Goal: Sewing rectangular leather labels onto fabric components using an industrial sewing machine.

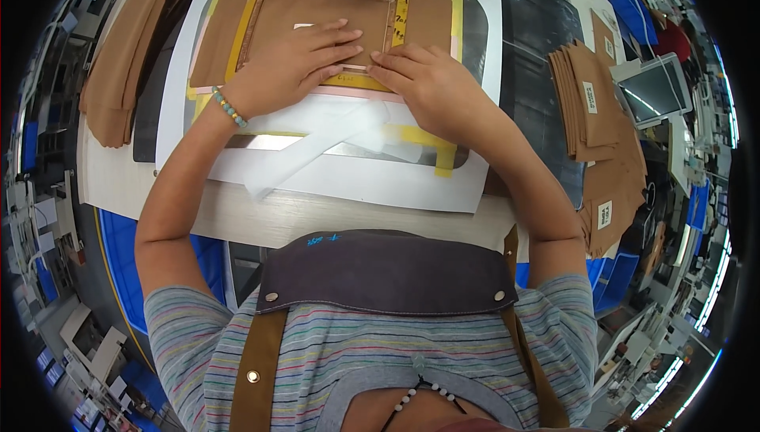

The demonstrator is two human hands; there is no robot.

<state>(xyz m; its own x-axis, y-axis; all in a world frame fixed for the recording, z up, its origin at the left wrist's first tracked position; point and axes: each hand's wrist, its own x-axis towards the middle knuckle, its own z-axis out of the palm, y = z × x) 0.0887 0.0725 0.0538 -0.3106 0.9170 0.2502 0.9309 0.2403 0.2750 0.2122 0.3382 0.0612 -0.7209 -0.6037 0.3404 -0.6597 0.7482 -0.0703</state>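
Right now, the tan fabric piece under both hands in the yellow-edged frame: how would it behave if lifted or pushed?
Probably floppy: the tan fabric piece lies flat, pressed by the left hand and right hand, while similar tan fabric drapes limply at left. Likely light, being thin. Pushed, it may wrinkle rather than slide, since the yellow-edged frame borders it.

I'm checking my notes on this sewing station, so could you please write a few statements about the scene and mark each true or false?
1. Both hands press flat on the brown fabric piece in the yellow-edged template frame. True.
2. The left hand wears a beaded bracelet at the wrist. True.
3. The right hand holds scissors. False: it holds nothing and lies open on the frame's edge.
4. The stack of brown pieces with white labels lies at the person's left. False: it lies at the right.
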